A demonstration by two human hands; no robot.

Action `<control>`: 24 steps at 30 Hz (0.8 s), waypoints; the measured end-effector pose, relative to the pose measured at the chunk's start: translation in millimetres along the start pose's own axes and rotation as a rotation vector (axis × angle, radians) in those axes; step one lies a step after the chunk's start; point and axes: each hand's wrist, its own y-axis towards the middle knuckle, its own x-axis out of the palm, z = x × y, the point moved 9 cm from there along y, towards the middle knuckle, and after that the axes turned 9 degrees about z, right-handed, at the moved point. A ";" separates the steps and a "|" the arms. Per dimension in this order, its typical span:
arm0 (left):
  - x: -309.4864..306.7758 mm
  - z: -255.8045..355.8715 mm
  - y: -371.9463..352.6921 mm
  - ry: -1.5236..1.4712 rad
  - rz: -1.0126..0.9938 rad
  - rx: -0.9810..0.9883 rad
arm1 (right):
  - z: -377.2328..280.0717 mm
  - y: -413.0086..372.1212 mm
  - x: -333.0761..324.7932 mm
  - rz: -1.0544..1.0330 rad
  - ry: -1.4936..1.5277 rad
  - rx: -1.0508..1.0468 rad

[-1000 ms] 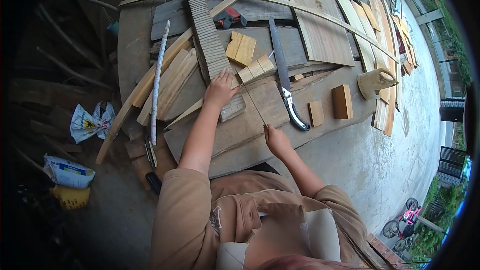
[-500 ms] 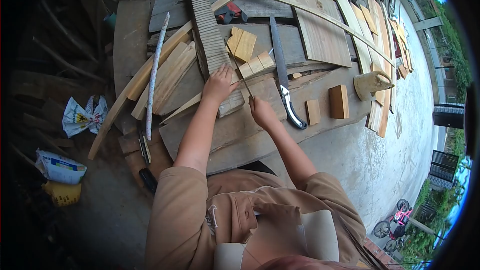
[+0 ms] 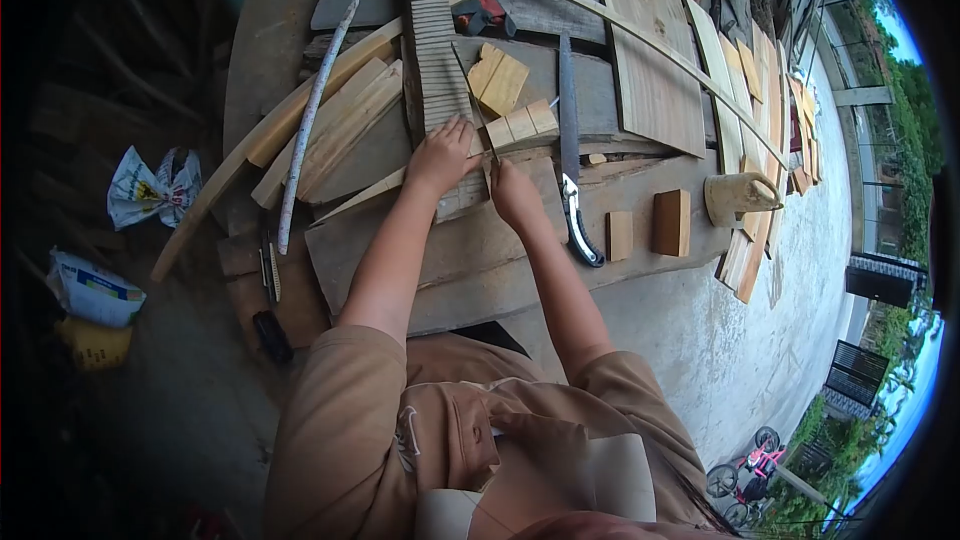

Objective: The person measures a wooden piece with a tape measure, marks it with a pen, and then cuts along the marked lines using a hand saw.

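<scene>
My left hand [image 3: 441, 155] presses down on the near end of a long ridged board [image 3: 432, 50] that lies across the plank workbench [image 3: 470, 260]. Its fingers curl over the board's right edge. Close beside it, my right hand [image 3: 515, 196] is closed around the handle of a thin saw blade [image 3: 489, 166]. The blade runs forward between the two hands, against the ridged board's edge. Most of the blade is hidden by my hands.
A handsaw [image 3: 570, 140] with a black and white handle lies right of my hands. Two wood blocks [image 3: 671, 222] and a tan jug [image 3: 740, 197] sit further right. Slats [image 3: 520, 124], a pale pole [image 3: 315, 120] and a red tool [image 3: 485, 12] lie around. Bags [image 3: 148, 188] rest on the ground at left.
My right hand has pushed the thin blade forward, from the bench's near edge up beside my left hand. The left hand has stayed on the ridged board.
</scene>
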 end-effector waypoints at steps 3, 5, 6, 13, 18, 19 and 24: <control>1.9 0.4 0.3 -0.002 -0.003 0.006 | 29.7 -49.2 1.2 -0.072 -0.041 0.048; 2.2 0.6 0.2 0.002 -0.001 0.006 | 55.6 -92.3 -3.4 -0.112 0.001 0.076; 3.3 0.4 0.1 0.000 -0.011 -0.002 | 68.0 -111.7 -5.6 -0.122 -0.008 0.088; 3.6 -1.5 0.6 0.014 -0.026 -0.024 | 24.8 -36.7 -4.0 -0.140 0.008 0.006; -0.8 -0.5 -0.8 0.008 -0.018 -0.028 | 5.0 -7.7 -0.7 -0.097 -0.031 -0.026; -2.6 0.7 1.0 0.012 0.000 -0.013 | 13.2 -24.3 -2.5 -0.130 -0.037 0.005; 0.1 0.3 4.5 0.000 -0.044 -0.018 | 63.7 -128.7 -29.0 -0.195 0.082 0.135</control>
